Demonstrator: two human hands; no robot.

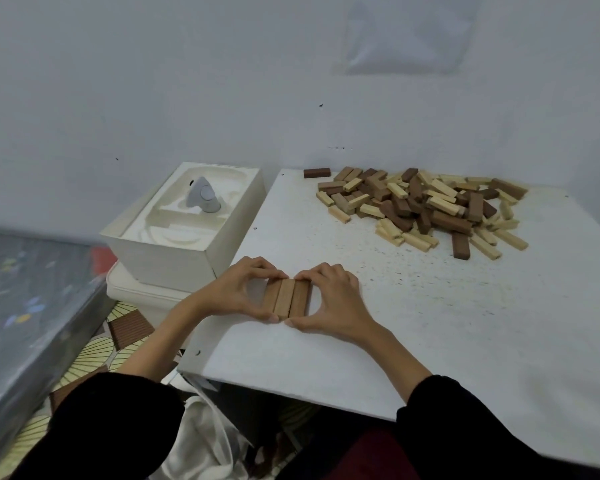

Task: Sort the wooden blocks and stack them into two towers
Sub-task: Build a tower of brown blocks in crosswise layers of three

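Three brown wooden blocks (286,298) lie side by side in a flat row near the table's front left. My left hand (238,292) cups the row from the left, thumb at its near end and fingers at its far end. My right hand (333,299) cups it the same way from the right. Both hands press on the row's ends. A loose pile of wooden blocks (426,207), light, mid-brown and dark, lies at the far right of the white table (430,323). One dark block (316,172) lies alone at the far edge.
A white open box (187,233) holding a small grey device (203,199) stands off the table's left edge on a white container. A grey wall rises right behind the table. A patterned floor and a plastic-wrapped mattress (25,299) lie to the left.
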